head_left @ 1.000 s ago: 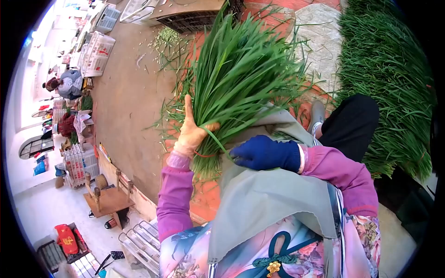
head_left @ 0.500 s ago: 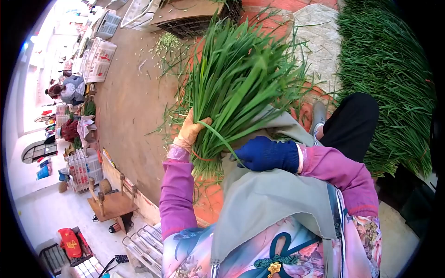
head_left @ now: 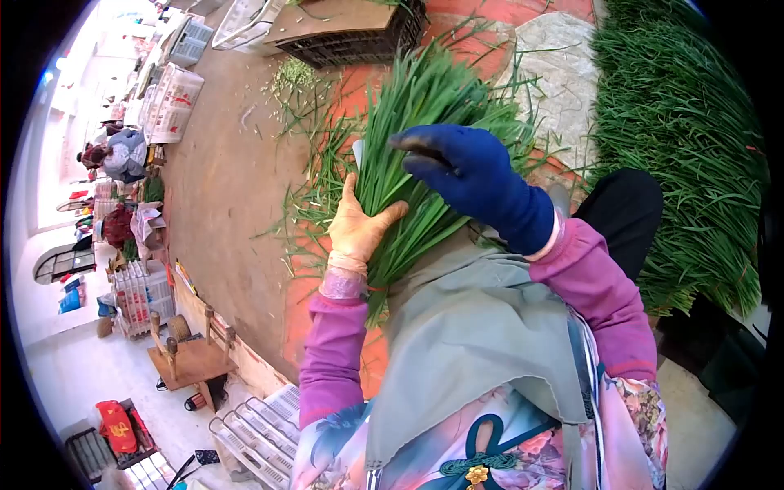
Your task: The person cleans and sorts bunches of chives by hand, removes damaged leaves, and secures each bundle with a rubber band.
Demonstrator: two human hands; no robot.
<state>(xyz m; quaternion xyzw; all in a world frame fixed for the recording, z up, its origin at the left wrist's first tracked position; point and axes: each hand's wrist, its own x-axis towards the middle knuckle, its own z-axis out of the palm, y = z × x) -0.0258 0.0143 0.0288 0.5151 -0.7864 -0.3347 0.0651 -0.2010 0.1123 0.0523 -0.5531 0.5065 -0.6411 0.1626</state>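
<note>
My left hand [head_left: 359,229], in a pale orange glove, is wrapped round a large bunch of long green leaves [head_left: 425,98], thumb across the front. Over the bunch's right side is my right hand [head_left: 461,167], in a dark blue glove. Its fingers and thumb are parted, and nothing shows between them. The lower ends of the bunch lie beside my grey apron [head_left: 482,327].
A big heap of green leaves [head_left: 678,155] lies at right, near a pale sheet [head_left: 559,82]. At the top stands a dark crate [head_left: 351,49]. A small wooden stool [head_left: 192,362] and a white rack [head_left: 261,429] are lower left. People sit at far left.
My right hand has let go of the single leaf strand and risen over the bunch, its fingers opening. My left hand has shifted slightly right with the bunch.
</note>
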